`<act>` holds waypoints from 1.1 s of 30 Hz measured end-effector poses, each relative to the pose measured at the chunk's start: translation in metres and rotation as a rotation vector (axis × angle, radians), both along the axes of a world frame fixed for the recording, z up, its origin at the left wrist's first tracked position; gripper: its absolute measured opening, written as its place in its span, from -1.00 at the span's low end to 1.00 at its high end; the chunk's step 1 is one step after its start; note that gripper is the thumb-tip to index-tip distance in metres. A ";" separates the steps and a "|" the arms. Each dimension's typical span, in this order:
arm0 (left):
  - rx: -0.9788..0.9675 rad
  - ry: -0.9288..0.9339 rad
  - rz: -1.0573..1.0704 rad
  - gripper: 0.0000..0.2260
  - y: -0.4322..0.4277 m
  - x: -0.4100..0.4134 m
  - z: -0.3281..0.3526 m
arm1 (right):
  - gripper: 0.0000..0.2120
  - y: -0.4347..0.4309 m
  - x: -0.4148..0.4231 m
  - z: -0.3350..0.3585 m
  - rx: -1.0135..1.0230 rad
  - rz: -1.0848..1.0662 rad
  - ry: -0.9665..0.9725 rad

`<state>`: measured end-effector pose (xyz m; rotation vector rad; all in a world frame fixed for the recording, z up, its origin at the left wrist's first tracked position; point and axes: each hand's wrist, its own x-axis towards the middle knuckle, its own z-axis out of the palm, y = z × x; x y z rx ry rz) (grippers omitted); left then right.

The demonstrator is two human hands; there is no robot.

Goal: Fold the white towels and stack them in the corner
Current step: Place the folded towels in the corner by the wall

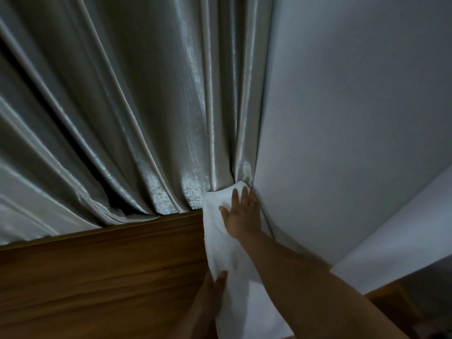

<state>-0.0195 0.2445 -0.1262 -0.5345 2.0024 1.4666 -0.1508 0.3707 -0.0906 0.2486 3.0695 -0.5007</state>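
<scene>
A white towel (221, 248), folded into a long narrow strip, lies on the wooden surface (102, 277) with its far end pushed into the corner where the curtain meets the wall. My right hand (241, 214) rests flat on the towel's far end, fingers spread, close to the wall. My left hand (210, 297) holds the towel's left edge nearer to me, thumb on top of the cloth. The towel's near end runs out of view at the bottom.
A shiny grey pleated curtain (127, 118) hangs behind the wooden surface and fills the left and centre. A plain pale wall (354, 106) stands on the right. A lighter white panel (401, 236) and a brown wooden piece (391, 304) sit at lower right.
</scene>
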 end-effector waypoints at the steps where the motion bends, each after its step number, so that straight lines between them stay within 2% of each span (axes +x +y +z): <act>1: 0.000 0.006 -0.010 -0.42 0.000 -0.001 0.001 | -0.26 0.004 -0.006 -0.007 -0.014 -0.007 -0.059; 4: 0.013 0.003 -0.032 -0.38 -0.002 -0.006 -0.003 | -0.20 0.013 -0.009 -0.021 -0.033 -0.034 -0.113; 8: 0.036 0.001 -0.031 -0.35 -0.010 -0.010 -0.009 | -0.17 0.004 0.012 -0.026 0.008 -0.048 -0.020; 11: 0.122 -0.029 -0.010 -0.38 -0.017 -0.010 -0.009 | -0.23 -0.003 0.057 -0.027 0.028 0.034 0.106; 14: 0.188 -0.031 0.030 -0.46 -0.019 -0.015 -0.008 | -0.30 0.000 0.122 -0.026 0.048 0.188 0.143; 16: 0.210 -0.051 0.067 -0.44 -0.017 -0.014 -0.009 | -0.31 0.005 0.166 -0.026 0.090 0.251 0.140; 19: 0.213 -0.110 0.150 -0.33 -0.010 -0.008 -0.010 | -0.29 0.009 0.200 -0.034 0.119 0.218 0.056; 21: 0.239 -0.153 0.174 -0.27 -0.006 -0.006 -0.011 | -0.30 0.005 0.205 -0.040 0.108 0.170 0.004; 27: 0.276 -0.106 0.129 -0.34 -0.007 -0.007 -0.010 | -0.29 -0.004 0.203 -0.036 0.079 0.128 -0.004; 33: 0.201 -0.035 0.031 -0.26 -0.008 -0.006 -0.002 | -0.27 0.002 0.205 -0.035 0.093 0.144 -0.010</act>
